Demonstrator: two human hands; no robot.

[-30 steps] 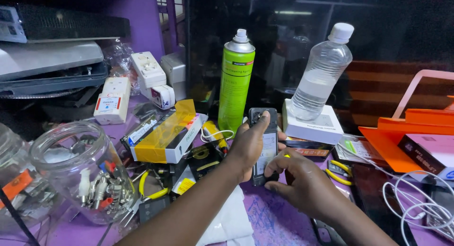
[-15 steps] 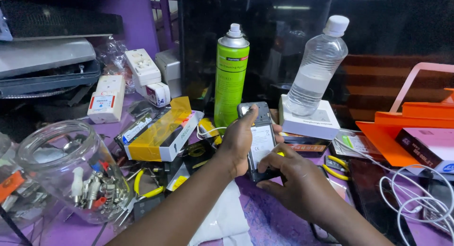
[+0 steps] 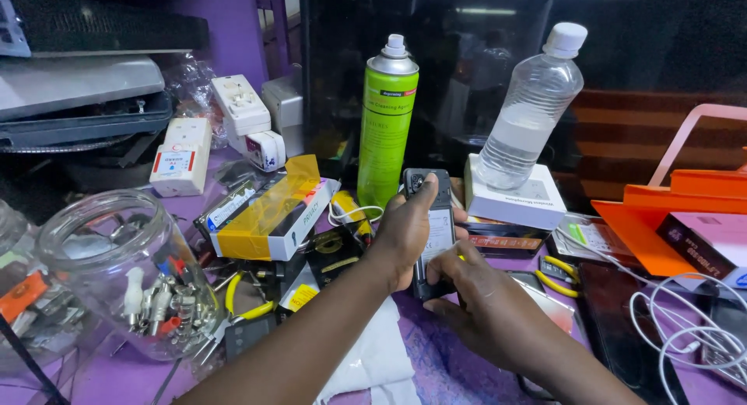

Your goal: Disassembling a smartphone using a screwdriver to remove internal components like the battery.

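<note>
I have the small dark phone (image 3: 433, 232) in both hands, just below the centre of the frame, lifted a little above the purple worktop (image 3: 117, 378). Its back faces me, upright, camera end at the top. My left hand (image 3: 406, 235) comes in from the lower left and wraps the phone's left edge, with the fingers (image 3: 426, 193) running up its back toward the camera end and closed on the body. My right hand (image 3: 484, 310) comes from the lower right and cups the bottom end, its fingers curled on the lower right edge; whether a fingertip has got under a cover I cannot tell.

As for progress, I judge it early: the back looks closed and whole, no part lies separate beside it, and no tool is in either hand. The opening or inspecting seems still ahead.

Both forearms lie low and slanted inward, wrists nearly level, meeting at the phone.

Around it: a tall green spray can (image 3: 387, 125) stands just behind, a clear plastic bottle (image 3: 531, 117) rests on a white box (image 3: 513, 195) at centre right, a yellow-taped carton (image 3: 268, 214) lies to the left, and a glass jar (image 3: 117, 273) of small connectors lies tilted at lower left. Yellow-handled pliers (image 3: 247, 305) lie near the jar, white cables (image 3: 685, 327) at lower right.
</note>
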